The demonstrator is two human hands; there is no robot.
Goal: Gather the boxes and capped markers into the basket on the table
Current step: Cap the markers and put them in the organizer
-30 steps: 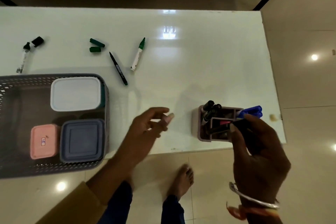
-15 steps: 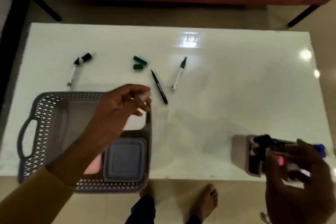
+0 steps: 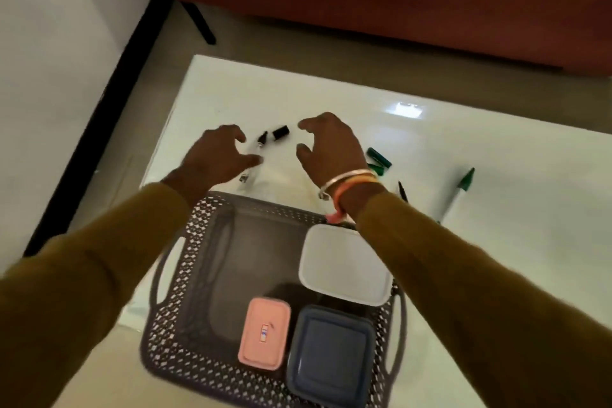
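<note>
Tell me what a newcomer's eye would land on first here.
The left hand and right hand reach over the white table toward an uncapped marker and a loose black cap beside it. Nearer the camera, a grey basket holds a white box, a pink box and a blue box.

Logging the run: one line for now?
left hand open, by uncapped marker | right hand open, by black cap | basket: three boxes

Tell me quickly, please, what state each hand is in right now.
Left hand: open, holding nothing, next to the uncapped black marker.
Right hand: open, fingers curved, holding nothing, near the black cap.
</note>
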